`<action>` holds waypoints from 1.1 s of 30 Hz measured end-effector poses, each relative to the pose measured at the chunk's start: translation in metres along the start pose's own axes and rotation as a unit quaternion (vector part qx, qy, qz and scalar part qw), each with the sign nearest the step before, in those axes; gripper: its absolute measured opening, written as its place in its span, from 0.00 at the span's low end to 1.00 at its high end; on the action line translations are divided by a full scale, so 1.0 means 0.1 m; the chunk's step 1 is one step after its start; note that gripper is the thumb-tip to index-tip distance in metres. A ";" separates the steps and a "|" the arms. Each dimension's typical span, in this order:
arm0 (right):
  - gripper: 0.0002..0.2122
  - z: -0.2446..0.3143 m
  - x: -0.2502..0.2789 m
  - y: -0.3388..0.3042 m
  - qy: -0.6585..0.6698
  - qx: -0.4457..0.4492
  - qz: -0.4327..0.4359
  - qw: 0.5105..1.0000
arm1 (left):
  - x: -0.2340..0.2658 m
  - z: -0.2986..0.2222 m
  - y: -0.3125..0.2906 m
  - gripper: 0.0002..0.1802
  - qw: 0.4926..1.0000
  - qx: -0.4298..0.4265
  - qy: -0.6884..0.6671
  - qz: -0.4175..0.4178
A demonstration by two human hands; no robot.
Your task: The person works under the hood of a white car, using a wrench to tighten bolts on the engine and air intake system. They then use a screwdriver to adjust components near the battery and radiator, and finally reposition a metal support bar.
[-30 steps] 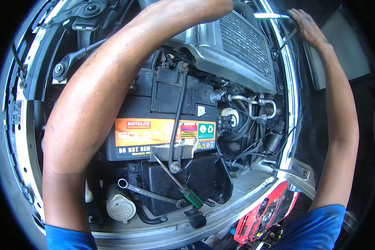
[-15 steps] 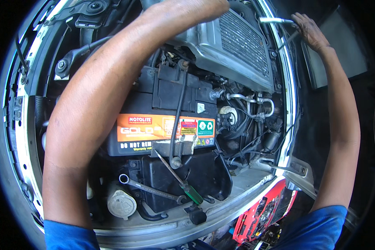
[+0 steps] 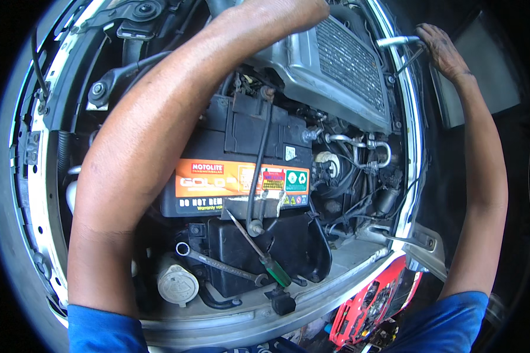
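My right hand [image 3: 443, 54] is at the upper right, beyond the white fender edge. Its fingers are closed round the end of a silver ratchet wrench [image 3: 399, 41], whose thick bar points left over the engine bay. My left arm reaches up across the bay to the far edge of the picture. Only the back part of my left hand [image 3: 312, 10] shows, above the finned intercooler [image 3: 354, 67]; its fingers are out of sight. Below my arms sits a black car battery [image 3: 259, 136] with an orange label, held by a black clamp rod [image 3: 258, 167].
A green-handled screwdriver [image 3: 275, 270] leans against the battery's front. Under it a combination spanner [image 3: 221, 265] lies on a black plastic tray [image 3: 297, 247]. A round whitish cap [image 3: 178, 286] is at the near left. A red tool case [image 3: 365, 306] lies beyond the front rail [image 3: 229, 325].
The view has shifted, so the engine bay sits slightly further right. The wrench bar and my right hand are a little lower, and the bar is tilted more. The tools below have not moved.
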State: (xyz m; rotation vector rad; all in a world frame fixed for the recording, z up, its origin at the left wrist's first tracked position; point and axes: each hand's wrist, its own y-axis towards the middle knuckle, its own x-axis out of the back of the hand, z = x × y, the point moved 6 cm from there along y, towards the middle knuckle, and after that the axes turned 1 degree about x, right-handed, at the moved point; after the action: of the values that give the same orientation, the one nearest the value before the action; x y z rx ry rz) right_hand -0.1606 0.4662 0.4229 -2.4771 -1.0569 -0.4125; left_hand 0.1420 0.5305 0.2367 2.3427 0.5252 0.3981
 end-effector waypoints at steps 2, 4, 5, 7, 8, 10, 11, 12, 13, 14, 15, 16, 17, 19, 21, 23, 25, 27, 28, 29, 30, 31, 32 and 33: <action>0.20 -0.31 -0.22 -0.06 0.043 -0.219 0.131 0.966 | -0.02 0.00 0.00 0.17 0.999 -0.001 -0.027 0.038; 0.20 -0.57 -0.41 -0.11 0.047 -0.363 0.254 0.895 | -0.03 -0.04 0.00 0.17 0.998 -0.021 -0.029 0.051; 0.20 -0.62 -0.47 -0.15 0.067 -0.395 0.304 0.864 | -0.03 -0.05 0.01 0.17 0.997 -0.034 -0.029 0.055; 0.21 -0.69 -0.51 -0.19 0.099 -0.445 0.344 0.821 | -0.04 -0.02 0.04 0.16 0.999 -0.006 0.005 0.047; 0.21 -0.68 -0.48 -0.17 0.097 -0.427 0.319 0.840 | -0.07 0.01 0.04 0.16 0.998 0.017 0.006 0.055; 0.20 -0.49 -0.36 -0.13 0.086 -0.294 0.232 0.923 | -0.06 0.04 0.05 0.17 0.999 0.032 0.004 0.037; 0.20 -0.36 -0.29 -0.11 0.078 -0.210 0.176 0.959 | -0.05 0.03 0.06 0.17 0.999 0.019 0.018 0.027; 0.19 -0.24 -0.21 -0.13 0.060 -0.142 0.113 0.982 | -0.03 0.02 0.07 0.17 0.999 0.004 0.031 0.018; 0.18 -0.12 -0.15 -0.13 0.043 -0.073 0.052 0.995 | -0.02 0.00 0.06 0.17 0.999 -0.010 0.040 0.012; 0.17 -0.04 -0.15 -0.14 0.013 -0.008 0.036 0.999 | -0.05 0.03 0.07 0.16 0.999 0.007 0.012 0.050; 0.18 -0.18 -0.24 -0.14 0.039 -0.120 0.072 0.989 | -0.03 0.01 0.06 0.15 0.999 -0.001 0.002 0.040; 0.19 -0.35 -0.39 -0.15 0.053 -0.234 0.147 0.960 | -0.05 0.03 0.07 0.16 0.997 0.012 -0.029 0.073; 0.20 -0.51 -0.53 -0.14 0.068 -0.335 0.201 0.918 | -0.08 0.03 0.06 0.16 0.992 0.024 -0.057 0.106; 0.19 -0.77 -0.66 -0.11 0.106 -0.470 0.219 0.849 | -0.07 0.03 0.07 0.17 0.994 0.033 -0.013 0.106; 0.19 -0.83 -0.77 -0.12 0.137 -0.497 0.280 0.810 | -0.08 0.02 0.07 0.17 0.996 0.035 0.010 0.087; 0.20 -0.71 -0.71 -0.05 0.132 -0.385 0.271 0.872 | -0.03 0.03 0.08 0.17 0.998 0.031 0.023 0.043; 0.20 -0.42 -0.47 -0.03 0.073 -0.246 0.155 0.954 | -0.02 0.04 0.07 0.18 0.999 0.031 0.030 0.031; 0.23 -0.01 -0.17 -0.10 -0.051 -0.028 0.053 0.997 | -0.05 0.05 0.08 0.18 0.996 0.036 0.038 0.066; 0.21 0.04 -0.11 -0.12 -0.007 -0.044 0.033 0.998 | -0.02 0.04 0.07 0.17 0.998 0.024 0.018 0.048; 0.20 0.04 -0.06 -0.11 0.016 -0.066 0.015 0.998 | -0.04 0.02 0.07 0.14 0.997 0.015 -0.030 0.073; 0.20 -0.01 -0.06 -0.08 0.029 -0.101 0.036 0.994 | -0.07 0.04 0.06 0.13 0.992 0.036 -0.061 0.102; 0.20 -0.15 -0.13 -0.07 0.047 -0.199 0.088 0.975 | -0.10 0.05 0.05 0.13 0.985 0.057 -0.088 0.133; 0.20 -0.34 -0.26 -0.07 0.057 -0.305 0.177 0.934 | -0.07 0.02 0.05 0.13 0.990 0.033 -0.073 0.119; 0.20 -0.50 -0.36 -0.08 0.064 -0.400 0.242 0.882 | -0.05 -0.01 0.05 0.13 0.993 0.009 -0.059 0.104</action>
State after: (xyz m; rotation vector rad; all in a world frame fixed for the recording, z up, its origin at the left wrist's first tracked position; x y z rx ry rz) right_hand -0.1957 0.4253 0.4538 -3.2190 -0.1587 -0.9797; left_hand 0.1388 0.5253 0.2402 2.4287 0.2302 0.3494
